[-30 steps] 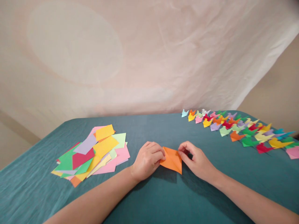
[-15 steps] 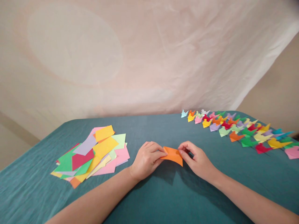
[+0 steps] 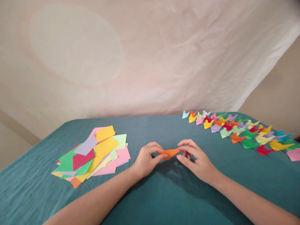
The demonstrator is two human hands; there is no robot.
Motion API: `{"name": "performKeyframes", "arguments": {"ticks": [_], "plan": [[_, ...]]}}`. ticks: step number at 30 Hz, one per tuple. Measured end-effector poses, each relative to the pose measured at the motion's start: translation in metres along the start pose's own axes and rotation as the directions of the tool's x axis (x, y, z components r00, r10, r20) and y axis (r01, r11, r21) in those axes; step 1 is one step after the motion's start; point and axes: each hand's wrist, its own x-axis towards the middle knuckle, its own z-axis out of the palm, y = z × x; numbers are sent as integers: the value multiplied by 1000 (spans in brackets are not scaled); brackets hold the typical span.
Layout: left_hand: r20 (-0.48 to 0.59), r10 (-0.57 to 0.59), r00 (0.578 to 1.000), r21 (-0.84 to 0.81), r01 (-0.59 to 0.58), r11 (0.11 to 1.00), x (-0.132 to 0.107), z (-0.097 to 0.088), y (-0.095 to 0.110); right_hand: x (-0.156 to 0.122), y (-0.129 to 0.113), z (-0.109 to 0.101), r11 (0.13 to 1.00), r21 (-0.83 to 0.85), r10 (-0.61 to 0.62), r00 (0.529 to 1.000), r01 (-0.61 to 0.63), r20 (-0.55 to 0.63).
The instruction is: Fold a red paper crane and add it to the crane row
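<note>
An orange piece of paper, folded to a narrow pointed shape, is held just above the table in front of me. My left hand pinches its left end between thumb and fingers. At the paper's right tip is my right hand, its thumb and fingers spread apart. Whether a fingertip of that hand still touches the tip, I cannot tell. Both hands cast shadows on the cloth beneath them.
To the left lies a loose pile of coloured paper sheets. Rows of small folded paper birds in many colours stand at the right. A dark teal cloth covers the table, and a pale fabric sheet hangs behind it.
The orange paper went from a wider, face-on rectangle to a narrow pointed shape. My right hand has let its thumb and fingers spread; my left hand keeps its pinch.
</note>
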Motion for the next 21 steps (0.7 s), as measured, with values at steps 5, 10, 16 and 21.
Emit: {"name": "performKeyframes", "arguments": {"ticks": [5,10,16,21], "plan": [[-31,-34,999,-25,33,999,0,0,1,0,-4,2,1000,-12,-22,999,22,-49],[-66,58,996,30,-56,998,-1,-1,1,1,-4,-1,988,-112,-118,986,105,-116],[-65,134,989,123,-125,984,-3,-2,2,-5,3,-5,864,-390,-352,936,318,-17],[122,284,951,319,-309,896,-5,-4,5,-7,2,-4,685,-574,-418,888,448,192]]}}
